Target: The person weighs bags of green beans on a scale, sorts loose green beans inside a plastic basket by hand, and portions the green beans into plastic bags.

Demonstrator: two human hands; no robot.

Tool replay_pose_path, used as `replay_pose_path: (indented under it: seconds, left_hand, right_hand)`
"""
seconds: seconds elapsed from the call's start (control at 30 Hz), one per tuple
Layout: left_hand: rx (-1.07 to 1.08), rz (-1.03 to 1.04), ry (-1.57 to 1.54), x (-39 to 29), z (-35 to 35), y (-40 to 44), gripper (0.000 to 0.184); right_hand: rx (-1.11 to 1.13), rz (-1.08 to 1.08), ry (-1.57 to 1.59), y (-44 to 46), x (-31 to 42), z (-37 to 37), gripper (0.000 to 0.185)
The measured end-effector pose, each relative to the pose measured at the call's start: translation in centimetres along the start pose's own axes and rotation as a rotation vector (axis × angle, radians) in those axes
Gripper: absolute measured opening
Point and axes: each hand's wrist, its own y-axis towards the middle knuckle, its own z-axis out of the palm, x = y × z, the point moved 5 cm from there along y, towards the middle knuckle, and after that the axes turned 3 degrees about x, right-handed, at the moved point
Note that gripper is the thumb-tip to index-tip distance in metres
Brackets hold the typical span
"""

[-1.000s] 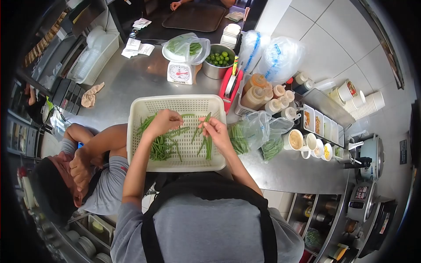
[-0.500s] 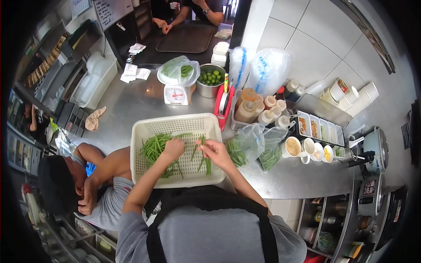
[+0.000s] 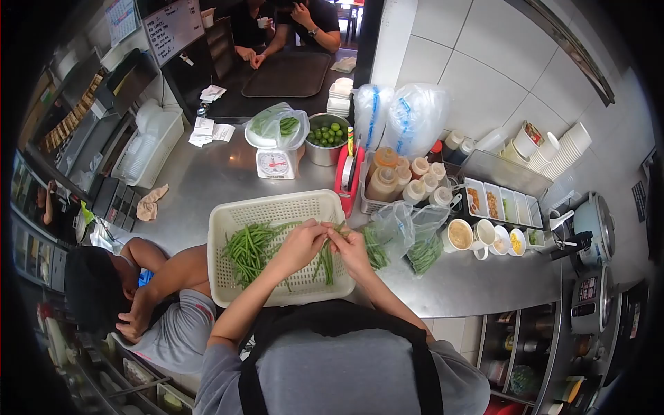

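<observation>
A cream plastic basket (image 3: 223, 293) with slotted walls holds a heap of green beans (image 3: 250, 254) on its left side. More beans lie on its right side, partly under my hands. Over that right half, my left hand (image 3: 302, 247) and my right hand (image 3: 351, 252) meet at the fingertips, both closed in a pinch. A bit of green bean (image 3: 339, 226) shows at the fingers of my right hand. What the left fingertips pinch is mostly hidden, but they meet the same bean.
Plastic bags of green beans (image 3: 424, 256) lie right of the basket. Behind it stand a scale (image 3: 275, 164), a pot of limes (image 3: 326, 153), a red tape dispenser (image 3: 348, 181) and sauce bottles (image 3: 382, 183). A co-worker (image 3: 176, 325) leans close at my left.
My left hand has moved right from beside the bean heap to meet my right hand. My right hand has turned inward. The view has tilted slightly.
</observation>
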Motion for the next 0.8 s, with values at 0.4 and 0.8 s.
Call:
replay_pose_path:
  seconds: [0.4,0.8]
  left_hand:
    - [-0.358,0.041,0.349,0.7,-16.4,11.3,0.015]
    - [-0.428,-0.121,0.441,14.7,-13.2,17.0,0.047]
  right_hand:
    - [0.063,-0.110,-0.241,-3.8,0.1,-1.3,0.022]
    - [0.170,-0.410,-0.830,-4.4,5.6,1.3,0.019]
